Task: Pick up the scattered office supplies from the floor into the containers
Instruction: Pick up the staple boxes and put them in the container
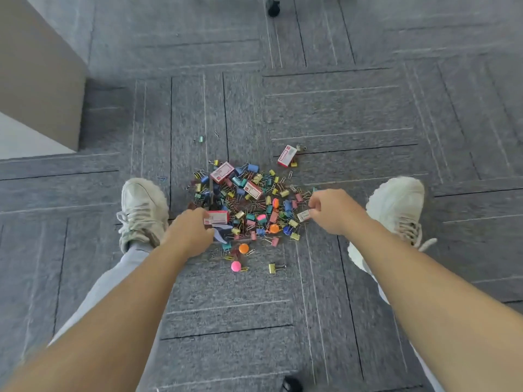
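My left hand (192, 227) is curled round one end of a small red-and-white staple box (216, 217) at the near left edge of the pile; my right hand (331, 210) pinches a paler little box (303, 215) between thumb and fingertips at the pile's right edge; the two hands are well apart, with the heap between them. The heap of coloured binder clips (254, 205) and paper clips lies on the grey carpet (339, 123) between my two pale shoes (141, 205). Three more red-and-white boxes lie there: one (222, 172) at the far left of the heap, one (252, 189) in its middle, one (286, 156) apart at the far right; each has a printed label with a red border, but the writing is too small for me to read. Nearer me lie an orange round piece (243, 248), a pink one (235, 266) and a lone gold binder clip (272, 268). A beige cabinet (36, 66) stands at the left.
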